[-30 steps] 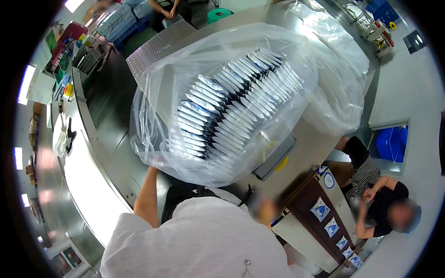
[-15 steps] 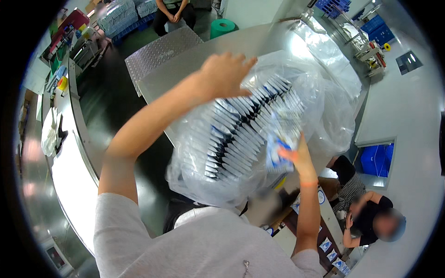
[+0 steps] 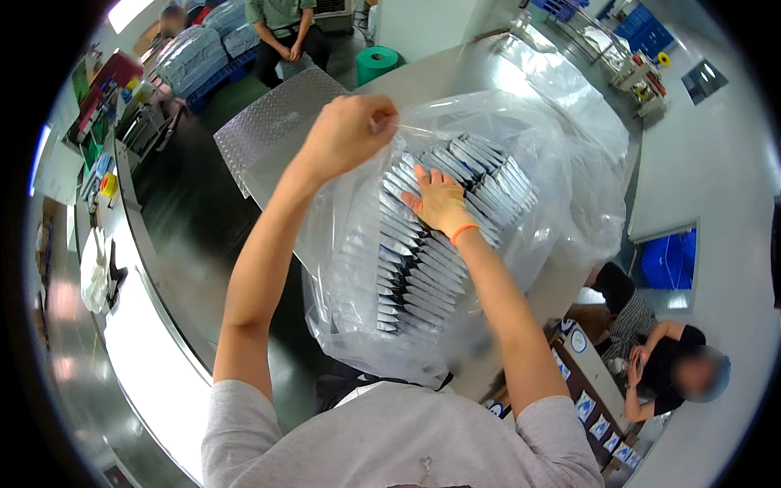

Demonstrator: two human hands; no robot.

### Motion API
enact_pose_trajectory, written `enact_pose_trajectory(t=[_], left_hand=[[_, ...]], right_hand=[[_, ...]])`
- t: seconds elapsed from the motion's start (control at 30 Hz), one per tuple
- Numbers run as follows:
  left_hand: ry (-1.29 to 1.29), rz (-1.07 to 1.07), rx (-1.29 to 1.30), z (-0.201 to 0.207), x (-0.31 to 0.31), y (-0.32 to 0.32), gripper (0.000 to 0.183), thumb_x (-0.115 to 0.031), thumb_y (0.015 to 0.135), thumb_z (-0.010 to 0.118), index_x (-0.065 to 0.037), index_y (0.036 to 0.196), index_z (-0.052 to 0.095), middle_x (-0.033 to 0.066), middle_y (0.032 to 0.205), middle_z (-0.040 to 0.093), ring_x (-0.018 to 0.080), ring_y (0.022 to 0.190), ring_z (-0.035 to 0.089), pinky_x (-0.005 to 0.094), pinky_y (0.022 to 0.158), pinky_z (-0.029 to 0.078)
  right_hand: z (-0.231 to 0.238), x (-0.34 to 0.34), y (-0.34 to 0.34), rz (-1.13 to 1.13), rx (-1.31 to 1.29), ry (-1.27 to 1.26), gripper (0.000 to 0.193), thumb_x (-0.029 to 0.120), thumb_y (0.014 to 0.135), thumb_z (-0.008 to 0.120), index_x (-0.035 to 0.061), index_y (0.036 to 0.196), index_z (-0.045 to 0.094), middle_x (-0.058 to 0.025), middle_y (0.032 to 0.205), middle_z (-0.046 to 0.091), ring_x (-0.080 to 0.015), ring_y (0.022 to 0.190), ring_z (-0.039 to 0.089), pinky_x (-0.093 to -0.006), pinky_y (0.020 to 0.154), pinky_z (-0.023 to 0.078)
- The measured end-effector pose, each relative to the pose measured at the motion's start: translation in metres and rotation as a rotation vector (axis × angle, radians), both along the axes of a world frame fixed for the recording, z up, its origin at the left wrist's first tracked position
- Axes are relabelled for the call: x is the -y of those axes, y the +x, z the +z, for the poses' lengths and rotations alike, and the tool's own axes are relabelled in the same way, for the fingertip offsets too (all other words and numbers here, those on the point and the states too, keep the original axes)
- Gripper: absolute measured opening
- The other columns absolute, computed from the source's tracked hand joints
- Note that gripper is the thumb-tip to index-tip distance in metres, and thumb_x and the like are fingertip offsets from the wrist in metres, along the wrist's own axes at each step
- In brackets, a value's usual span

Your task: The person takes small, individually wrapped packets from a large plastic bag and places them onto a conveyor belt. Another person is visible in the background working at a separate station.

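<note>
In the head view, the bag (image 3: 561, 187), clear plastic, lies on the table (image 3: 431, 81) in front of the person, with packets (image 3: 439, 272) inside it standing on edge in two long rows side by side. The left hand (image 3: 354, 130) is raised at the bag's far left edge, its fingers curled together and clamped on the film that runs up to them. The right hand (image 3: 439, 202) lies palm down on the packets near the middle of the rows, its fingers spread apart; whether film lies between the palm and the packets cannot be told. An orange band (image 3: 464, 233) circles the right wrist. Beyond the left hand sits a textured plate (image 3: 281, 118), with a green roll (image 3: 377, 65) near it. A seated person (image 3: 281, 37) rests both hands together at the top. At lower right, a co-worker (image 3: 643, 366) in a black top sits beside a brown belt (image 3: 573, 382) bearing a line of white and blue pouches (image 3: 599, 427). A blue bin (image 3: 667, 262) stands behind.
</note>
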State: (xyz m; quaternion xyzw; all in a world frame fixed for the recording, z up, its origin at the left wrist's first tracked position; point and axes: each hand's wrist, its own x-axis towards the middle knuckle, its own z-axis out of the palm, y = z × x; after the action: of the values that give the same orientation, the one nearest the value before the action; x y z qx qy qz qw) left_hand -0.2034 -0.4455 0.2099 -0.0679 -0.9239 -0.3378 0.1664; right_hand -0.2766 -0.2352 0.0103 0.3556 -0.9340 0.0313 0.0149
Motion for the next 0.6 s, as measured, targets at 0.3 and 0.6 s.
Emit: enact_pose_trajectory(t=[0.3,0.6], left_hand=[[0.671,0.325,0.190,-0.144,0.111,0.102,0.031,-0.027,0.101,0.054,0.000,0.112,0.065,-0.0005,0.091,0.063,0.0076,0.084,0.057,0.0229,0.077,0.046],[0.855,0.548,0.987,-0.398,0.036,0.309,0.030,-0.027,0.102,0.049,-0.002,0.107,0.066,0.0015,0.091,0.066,0.0122,0.081,0.062,0.0270,0.075,0.049]], right_hand=[[0.043,-0.178,0.110,-0.275,-0.102,-0.820,0.022,0.012,0.089,0.059,0.0049,0.108,0.063,-0.0145,0.108,0.064,-0.0337,0.102,0.060,-0.0428,0.090,0.047],[-0.120,-0.343,0.359,-0.895,0.672,-0.177,0.034,0.033,0.094,0.048,0.0056,0.102,0.067,-0.0225,0.101,0.067,-0.0419,0.095,0.064,-0.0508,0.083,0.050]])
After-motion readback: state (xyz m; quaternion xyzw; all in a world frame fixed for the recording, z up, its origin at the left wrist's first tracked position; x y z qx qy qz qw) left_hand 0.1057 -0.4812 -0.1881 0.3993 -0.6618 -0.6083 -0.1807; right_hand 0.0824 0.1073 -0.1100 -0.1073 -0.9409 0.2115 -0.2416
